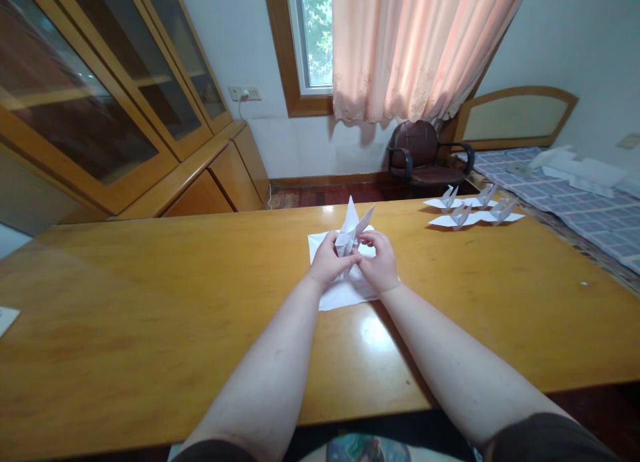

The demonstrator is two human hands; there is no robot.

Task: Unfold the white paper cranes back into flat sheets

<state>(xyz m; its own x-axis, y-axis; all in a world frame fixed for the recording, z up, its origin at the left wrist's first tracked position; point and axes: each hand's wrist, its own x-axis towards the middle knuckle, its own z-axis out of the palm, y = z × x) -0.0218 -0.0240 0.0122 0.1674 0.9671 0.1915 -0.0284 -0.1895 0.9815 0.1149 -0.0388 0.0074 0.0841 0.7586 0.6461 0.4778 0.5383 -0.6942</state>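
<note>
Between my two hands is a folded white paper crane [349, 230], its pointed ends sticking up and away from me. My left hand [330, 259] is closed on its left side, thumb across the front. From the right, my right hand [379, 257] pinches the paper with thumb and fingers. Part of the folds is hidden behind my fingers. Beneath both hands, white paper sheets [345, 297] lie flat on the wooden table [175, 315]. Several finished white paper cranes [457, 217] stand in two rows at the table's far right.
A glass-fronted wooden cabinet [165, 149] stands along the left wall. Beyond the table are a brown armchair [420, 152] and a curtained window [317, 35]. A bed [565, 195] with a checked cover is at the right. Some paper [6, 319] lies at the left table edge.
</note>
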